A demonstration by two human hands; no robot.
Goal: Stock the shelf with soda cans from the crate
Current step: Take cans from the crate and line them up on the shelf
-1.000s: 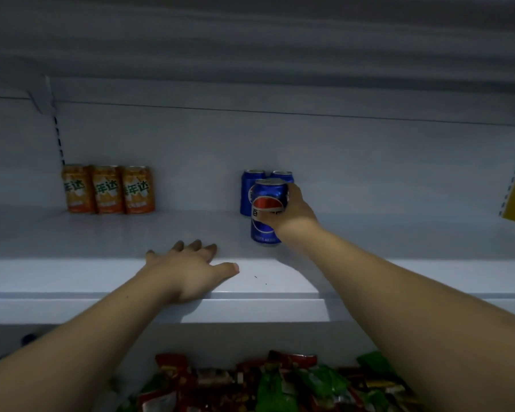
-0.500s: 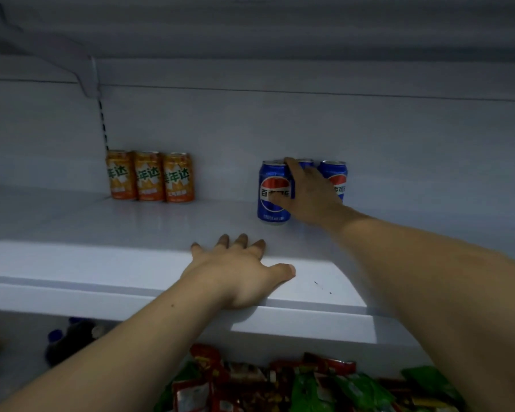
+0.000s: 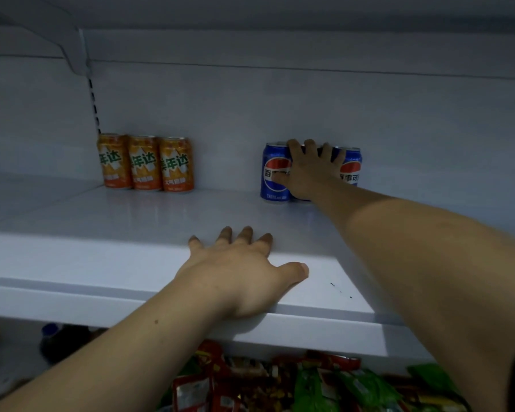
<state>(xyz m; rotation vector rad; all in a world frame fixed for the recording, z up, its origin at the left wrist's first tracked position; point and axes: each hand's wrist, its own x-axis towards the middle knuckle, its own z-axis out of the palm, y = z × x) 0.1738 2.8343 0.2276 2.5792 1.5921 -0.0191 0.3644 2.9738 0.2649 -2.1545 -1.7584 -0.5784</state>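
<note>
right hand (image 3: 308, 171) far back on shelf (image 3: 101, 257), fingers spread and fairly straight, pressed over a row of blue soda cans (image 3: 272, 173), thumb across the leftmost label. cans upright, side by side at back wall. left hand (image 3: 241, 272) flat, fingers splayed, on front edge. three orange cans (image 3: 145, 163) well to the left. snack packets (image 3: 309, 385) below.

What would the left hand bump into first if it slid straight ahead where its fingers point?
The left hand would cross bare shelf first. Its fingers aim near the gap between the orange cans and blue cans, so probably the leftmost blue can or the back wall; depth is unclear.
</note>
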